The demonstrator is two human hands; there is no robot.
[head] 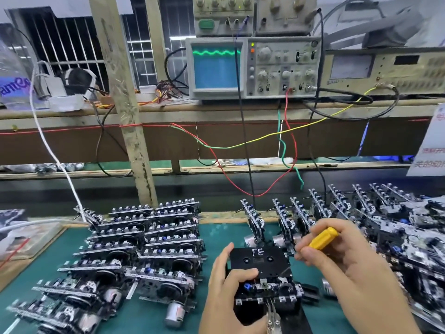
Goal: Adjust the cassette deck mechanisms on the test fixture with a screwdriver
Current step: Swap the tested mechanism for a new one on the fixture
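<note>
A cassette deck mechanism [267, 289] sits on the black test fixture [292, 317] at the bottom centre, with a black cassette [258, 260] marked "PE" loaded in it. My left hand [226, 285] grips the mechanism from its left side, thumb lying across the cassette's front edge. My right hand [342, 256] holds a yellow-handled screwdriver [322, 238] just right of and above the cassette; its tip is hidden behind my fingers.
Several finished-looking mechanisms lie stacked in rows on the green mat [219, 237] at left [144, 249], and more stand on edge at right [361, 213]. An oscilloscope [252, 67] with a green wavy trace sits on the shelf behind. Coloured wires [240, 145] hang down toward the fixture.
</note>
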